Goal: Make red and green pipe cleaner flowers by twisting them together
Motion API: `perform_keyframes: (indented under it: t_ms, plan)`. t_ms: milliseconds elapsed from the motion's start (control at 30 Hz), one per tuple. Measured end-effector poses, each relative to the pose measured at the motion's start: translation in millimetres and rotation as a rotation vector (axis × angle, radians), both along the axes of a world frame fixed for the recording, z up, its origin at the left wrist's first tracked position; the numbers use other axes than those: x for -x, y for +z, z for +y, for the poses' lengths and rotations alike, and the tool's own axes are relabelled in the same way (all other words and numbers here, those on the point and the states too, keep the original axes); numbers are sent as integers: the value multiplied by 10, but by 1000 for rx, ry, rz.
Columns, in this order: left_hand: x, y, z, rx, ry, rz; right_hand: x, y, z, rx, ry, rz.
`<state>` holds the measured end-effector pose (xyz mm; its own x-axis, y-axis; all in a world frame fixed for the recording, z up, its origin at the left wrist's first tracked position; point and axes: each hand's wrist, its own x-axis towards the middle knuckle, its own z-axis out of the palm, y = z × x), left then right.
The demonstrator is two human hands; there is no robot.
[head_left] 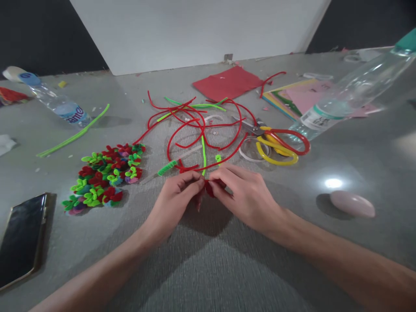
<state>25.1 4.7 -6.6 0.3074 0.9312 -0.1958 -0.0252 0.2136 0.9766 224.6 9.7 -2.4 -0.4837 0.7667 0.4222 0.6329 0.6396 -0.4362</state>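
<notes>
My left hand (pixel 180 193) and my right hand (pixel 245 195) meet over the grey table, each with thumb and fingers pinched together. Between their fingertips is a small red pipe cleaner piece (pixel 208 188), mostly covered by the fingers. Just beyond it a light green pipe cleaner (pixel 204 156) runs away from the hands. Several long red pipe cleaners (pixel 169 149) lie in loose curves there. To the left of my left hand, a green pipe cleaner coil (pixel 167 168) is wound round a thin pale stick. Further left sits a cluster of small pipe cleaner flowers (pixel 105 177), red, green and multicoloured.
Scissors (pixel 276 141) with red and yellow handles lie beside a roll of clear tape (pixel 253 149). Plastic bottles (pixel 328 110) (pixel 65 104) stand on both sides. A phone (pixel 24 238) is at left, a pale pink oval object (pixel 352 203) at right, and red paper (pixel 227 83) behind.
</notes>
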Motion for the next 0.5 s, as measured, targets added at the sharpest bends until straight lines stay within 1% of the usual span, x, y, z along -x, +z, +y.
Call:
perform_keyframes:
  t_ms: [167,333,500]
  plan:
    - [-12,37,-15,28,15,-39,-18,-9,-5,2,2,3]
    - [-29,45,-10,-21,13,50,16,-2,-13,-34,18,-13]
    - [-26,36,-22,-42,62,89,56,7,-45,-63,16,-28]
